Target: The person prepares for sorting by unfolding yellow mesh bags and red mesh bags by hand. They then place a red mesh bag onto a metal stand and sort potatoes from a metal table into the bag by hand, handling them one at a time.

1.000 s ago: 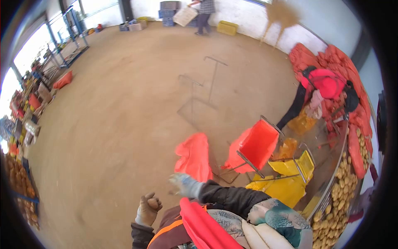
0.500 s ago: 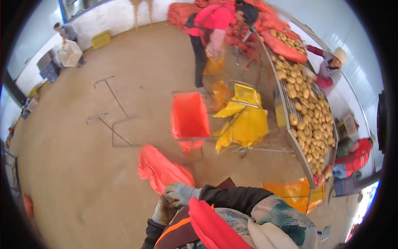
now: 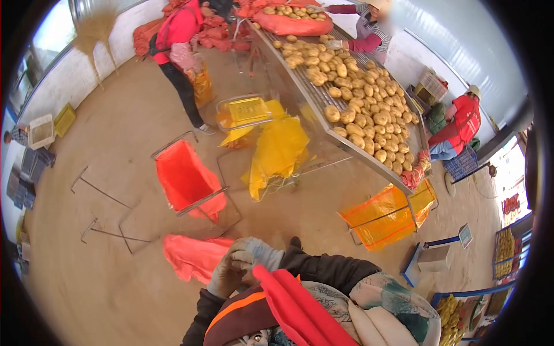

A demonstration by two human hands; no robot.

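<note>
Both gloved hands meet in front of my body at the bottom centre. My left hand (image 3: pixel 225 277) has its fingers closed, and my right hand (image 3: pixel 254 254) curls over it. A loose red mesh bag (image 3: pixel 193 254) hangs or lies just beyond them, its near end running to my hands; the hands cover what exactly is pinched. Past it, an open red bag (image 3: pixel 187 179) is stretched on a metal frame. Yellow bags (image 3: pixel 277 153) drape over another frame to its right.
A sloped table (image 3: pixel 346 141) bears many potatoes (image 3: pixel 375 115). A co-worker in pink (image 3: pixel 182 34) holds an orange bag; others stand behind the table and at far right. Bare metal frames (image 3: pixel 109 233) lie left. An orange bag (image 3: pixel 386 216) and a scale (image 3: pixel 433 259) are right.
The view has swung right, bringing the potato table to the centre. My hands, apart a second ago, have come together at the end of the loose red bag.
</note>
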